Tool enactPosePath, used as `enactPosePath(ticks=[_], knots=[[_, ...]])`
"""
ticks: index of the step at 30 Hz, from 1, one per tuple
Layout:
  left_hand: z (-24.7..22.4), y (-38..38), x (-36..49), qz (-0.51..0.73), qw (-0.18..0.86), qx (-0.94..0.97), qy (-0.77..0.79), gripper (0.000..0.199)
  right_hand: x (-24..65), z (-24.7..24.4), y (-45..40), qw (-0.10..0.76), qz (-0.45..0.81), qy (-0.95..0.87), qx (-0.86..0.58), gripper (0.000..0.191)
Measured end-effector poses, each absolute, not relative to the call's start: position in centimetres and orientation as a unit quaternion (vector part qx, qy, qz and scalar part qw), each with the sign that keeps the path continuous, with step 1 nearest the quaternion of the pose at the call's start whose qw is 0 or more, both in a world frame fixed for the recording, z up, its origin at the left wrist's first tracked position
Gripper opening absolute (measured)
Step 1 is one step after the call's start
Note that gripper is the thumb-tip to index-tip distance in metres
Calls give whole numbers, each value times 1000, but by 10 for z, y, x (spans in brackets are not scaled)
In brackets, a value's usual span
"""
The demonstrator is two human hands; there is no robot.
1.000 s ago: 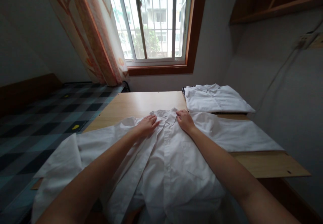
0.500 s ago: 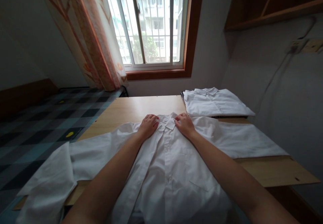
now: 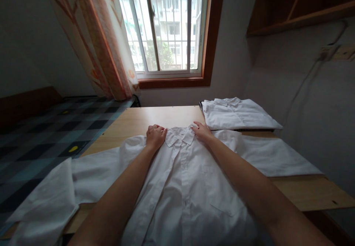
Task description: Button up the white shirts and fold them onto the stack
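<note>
A white button-up shirt (image 3: 191, 186) lies front side up across the wooden board, its sleeves spread out to both sides. At its left shoulder, beside the collar (image 3: 177, 137), my left hand (image 3: 156, 137) is closed, with the fabric pinched in its curled fingers. My right hand (image 3: 202, 131) grips the other end of the collar between thumb and fingers. The collar's two points lie folded down over the top of the front placket. The shirt's lower hem runs out of view at the bottom.
Folded white shirts (image 3: 238, 113) lie on a dark base at the back right of the wooden board (image 3: 155, 114). A bed with a checked cover (image 3: 91, 124) stands on the left. Behind are a window (image 3: 166, 27) and a curtain (image 3: 102, 42); a shelf (image 3: 302, 16) hangs at upper right.
My left hand has moved left, away from my right hand, and the collar now lies wider and flatter between them. The left sleeve has shifted slightly outward.
</note>
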State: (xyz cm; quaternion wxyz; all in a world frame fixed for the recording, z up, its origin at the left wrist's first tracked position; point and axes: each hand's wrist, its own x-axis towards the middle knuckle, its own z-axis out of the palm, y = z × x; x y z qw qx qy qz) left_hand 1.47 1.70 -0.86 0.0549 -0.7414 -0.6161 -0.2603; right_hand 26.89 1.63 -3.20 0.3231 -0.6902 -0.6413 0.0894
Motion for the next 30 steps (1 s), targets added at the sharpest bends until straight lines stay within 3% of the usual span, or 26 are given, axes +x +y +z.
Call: enactPosePath(ticks=[4, 9, 15, 23, 30], knots=[[-5, 17, 15, -301, 10, -747, -593, 27, 261, -30, 6, 326, 66, -609, -720, 41], [-1, 13, 14, -385, -109, -722, -565, 21, 265, -34, 4, 397, 64, -631, -663, 15], [2, 12, 17, -444, -128, -672, -579, 14, 272, -28, 7, 438, 11, -661, -610, 23], [6, 12, 23, -428, -85, -680, -589, 13, 273, -15, 1, 380, -39, -713, -588, 19], [6, 5, 22, -297, 81, -744, -594, 20, 285, -13, -5, 349, -63, -745, -565, 16]])
